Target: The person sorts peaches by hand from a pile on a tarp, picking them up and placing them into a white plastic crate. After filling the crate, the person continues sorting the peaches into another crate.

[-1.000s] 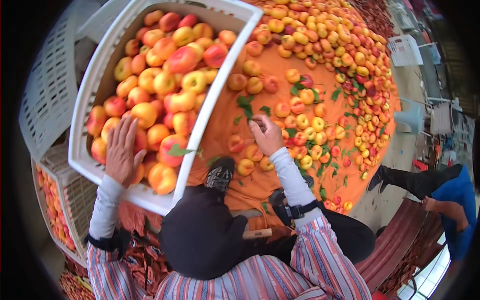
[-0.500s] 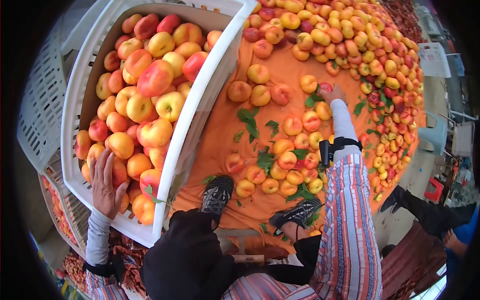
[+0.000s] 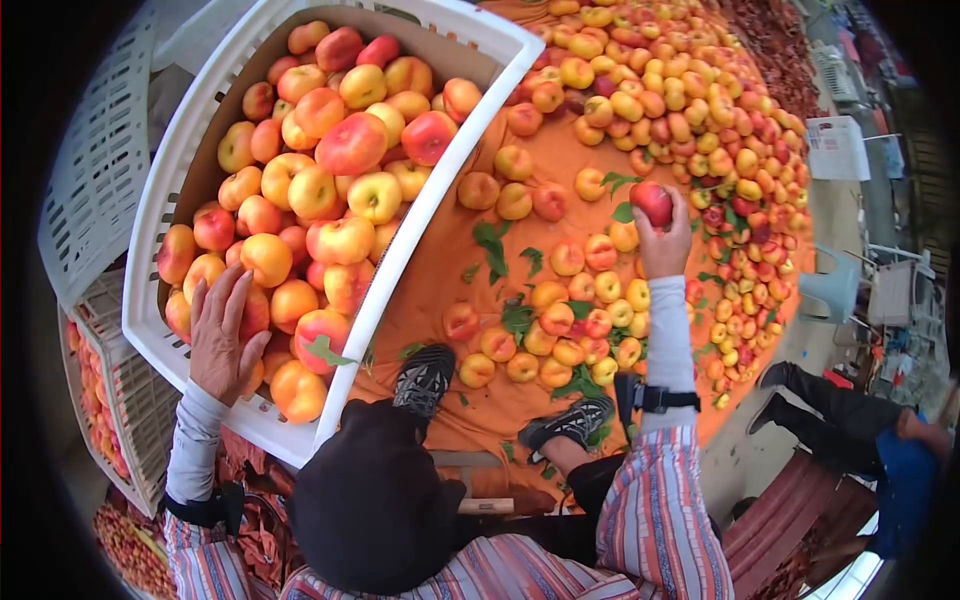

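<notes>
My right hand (image 3: 667, 246) is closed around a red peach (image 3: 651, 203), held up over the orange cloth (image 3: 425, 285). Green leaves (image 3: 622, 212) show just beside that fruit. On the left, my left hand (image 3: 222, 340) lies with fingers spread at the near end of a white plastic crate (image 3: 424, 222), touching peaches (image 3: 313, 192) inside. Its thumb is apart from the fingers, and nothing is gripped. The crate is lined with cardboard and heaped with yellow-red peaches. A leaf (image 3: 326, 351) sticks out over the crate's near right rim.
Loose peaches (image 3: 568, 352) and leaves lie on the cloth before my shoes (image 3: 424, 378). A large peach pile (image 3: 700, 110) spreads at the back and right. More crates (image 3: 135, 400) stand at left. A blue stool (image 3: 832, 283) and another person (image 3: 905, 480) are at right.
My right hand has lifted a red peach off the cloth and drawn it slightly nearer. My left hand stays on the crate's fruit. The view has shifted a little.
</notes>
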Tool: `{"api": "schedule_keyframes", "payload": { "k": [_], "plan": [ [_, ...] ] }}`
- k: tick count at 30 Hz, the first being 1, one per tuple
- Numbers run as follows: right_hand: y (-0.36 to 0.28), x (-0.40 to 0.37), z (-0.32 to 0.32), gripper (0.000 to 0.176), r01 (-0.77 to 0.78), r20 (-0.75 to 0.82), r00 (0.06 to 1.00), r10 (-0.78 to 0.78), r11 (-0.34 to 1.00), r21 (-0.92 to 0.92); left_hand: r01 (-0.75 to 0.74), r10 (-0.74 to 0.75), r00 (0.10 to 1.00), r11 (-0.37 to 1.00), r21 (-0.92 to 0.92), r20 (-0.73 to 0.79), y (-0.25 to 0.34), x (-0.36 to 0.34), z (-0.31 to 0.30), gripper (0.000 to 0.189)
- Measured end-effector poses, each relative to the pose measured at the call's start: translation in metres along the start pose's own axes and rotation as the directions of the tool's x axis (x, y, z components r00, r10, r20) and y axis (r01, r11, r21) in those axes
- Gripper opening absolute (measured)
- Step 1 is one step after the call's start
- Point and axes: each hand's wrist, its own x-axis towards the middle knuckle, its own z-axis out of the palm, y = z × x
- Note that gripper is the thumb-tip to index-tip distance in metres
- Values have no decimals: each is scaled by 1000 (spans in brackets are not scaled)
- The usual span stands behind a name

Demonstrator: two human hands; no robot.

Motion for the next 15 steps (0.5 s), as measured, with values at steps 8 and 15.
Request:
{"api": "schedule_keyframes", "payload": {
  "k": [8,15],
  "plan": [
    [-147,-14,-60,71,467,-2,882,-471,876,-123,-53,49,996,997,-56,-72,-7,-8,0,65],
    [-193,-16,-188,63,619,356,777,-519,730,-288,-63,50,991,993,-97,-125,-19,-10,11,62]
  ]
}}
